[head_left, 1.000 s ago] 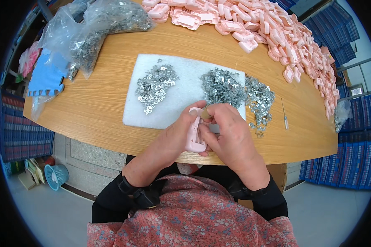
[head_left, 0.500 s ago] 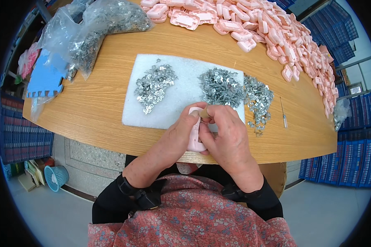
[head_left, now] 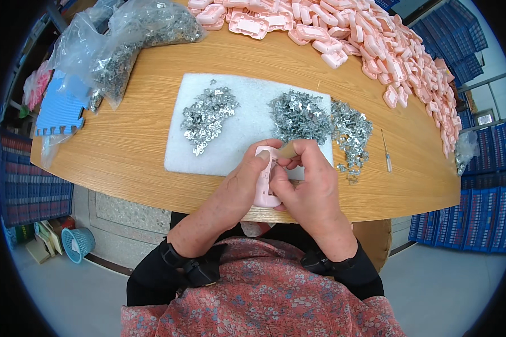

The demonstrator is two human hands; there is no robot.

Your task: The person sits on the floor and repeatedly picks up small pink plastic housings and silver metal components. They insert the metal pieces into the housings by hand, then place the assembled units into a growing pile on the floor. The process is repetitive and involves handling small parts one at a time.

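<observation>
A pink plastic casing point(head_left: 264, 194) stands nearly upright at the near edge of the white foam pad. My left hand point(head_left: 243, 178) is closed round its left side, thumb pressing near the top. My right hand point(head_left: 314, 184) is at the casing's right side with fingers pinched together; whatever is between them is too small or hidden to make out. A tan cover point(head_left: 287, 150) sits over the tip of its index finger. Beyond my hands, small metal clips lie on the foam pad point(head_left: 250, 112) in a left pile point(head_left: 209, 118) and a right pile point(head_left: 301, 115).
More metal clips point(head_left: 351, 135) lie on the wooden table point(head_left: 123, 151) beside the pad, with a thin screwdriver point(head_left: 387, 151) farther right. Many pink casings point(head_left: 371, 45) are heaped at the back right. A clear bag of metal parts point(head_left: 115, 73) and a blue foam mat point(head_left: 62, 106) occupy the left.
My right index finger with its tan cover has lifted and tilted slightly to the right, away from the casing's top. My left hand still holds the casing in nearly the same place.
</observation>
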